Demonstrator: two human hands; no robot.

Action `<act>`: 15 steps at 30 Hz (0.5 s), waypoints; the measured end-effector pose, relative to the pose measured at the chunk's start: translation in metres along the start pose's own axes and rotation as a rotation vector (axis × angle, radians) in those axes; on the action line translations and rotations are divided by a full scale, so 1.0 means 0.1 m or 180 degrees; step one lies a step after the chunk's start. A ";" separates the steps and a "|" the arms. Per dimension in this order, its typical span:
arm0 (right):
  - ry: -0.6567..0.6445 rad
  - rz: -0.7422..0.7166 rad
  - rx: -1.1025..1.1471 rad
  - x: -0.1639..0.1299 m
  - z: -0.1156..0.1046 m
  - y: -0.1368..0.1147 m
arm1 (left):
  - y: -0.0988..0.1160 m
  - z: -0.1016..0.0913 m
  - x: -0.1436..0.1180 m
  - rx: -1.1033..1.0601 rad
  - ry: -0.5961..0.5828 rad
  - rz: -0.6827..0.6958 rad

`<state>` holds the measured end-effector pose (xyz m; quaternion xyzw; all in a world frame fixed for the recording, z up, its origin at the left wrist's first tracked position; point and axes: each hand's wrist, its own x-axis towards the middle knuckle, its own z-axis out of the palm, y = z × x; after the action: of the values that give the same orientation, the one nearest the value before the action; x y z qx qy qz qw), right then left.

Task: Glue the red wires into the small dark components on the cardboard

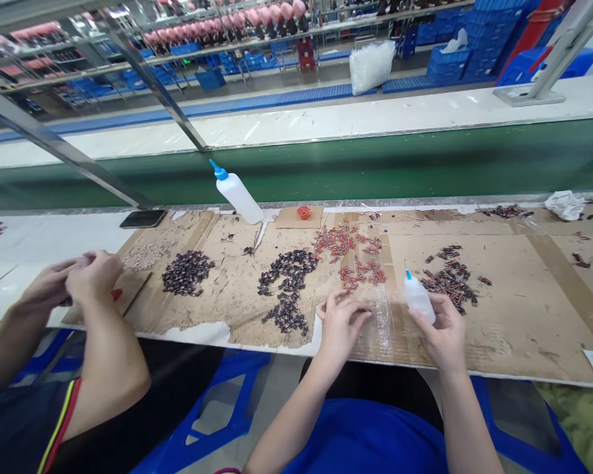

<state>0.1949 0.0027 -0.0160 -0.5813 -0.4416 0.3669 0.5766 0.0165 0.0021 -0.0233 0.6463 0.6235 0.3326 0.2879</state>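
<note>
Right hand [445,336], lower centre-right of the frame: fingers wrapped around a small squeeze bottle [418,296], white with a blue tip, held upright with the tip pointing up. The bottle sits just above the near edge of the cardboard sheet [524,309] that covers the tabletop [20,250].

Left hand [340,322], lower centre: fingers curled down onto the cardboard, fingertips pinched together. Whether a small part lies between them cannot be told; the view is too coarse.

Just above the left hand lies a scatter of small red parts [350,253]. To its left is a pile of dark parts [286,283], running in a ragged line toward the near edge. Right of the bottle, touching distance from the right hand, is a mixed dark and red pile [449,280].

Further left, a second dark pile [186,271] and a pale heap [143,255]. A larger squeeze bottle [237,192] with a blue cap leans at the far edge of the cardboard, upper centre; a small red cap [303,212] lies beside it. A dark phone [143,218] lies flat at left.

Far left: a co-worker's two hands [79,280], held together above the tabletop. Beyond the tabletop runs a green conveyor belt [375,164].
</note>
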 end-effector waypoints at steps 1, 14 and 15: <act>0.0090 0.0019 0.0120 0.00 0.00 0.00 | -0.02 0.02 -0.01 0.0096 0.0103 -0.0013; 0.0497 -0.0078 -0.0240 -0.09 0.22 0.03 | -0.04 -0.08 -0.01 -0.0121 -0.0204 -0.0275; 0.0488 -0.0152 -0.0365 -0.11 0.23 0.02 | -0.04 -0.08 -0.01 -0.0145 -0.0207 -0.0316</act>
<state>0.1699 0.0008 -0.0205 -0.6291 -0.4301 0.2816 0.5831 0.0083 0.0008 -0.0215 0.6183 0.6374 0.3107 0.3388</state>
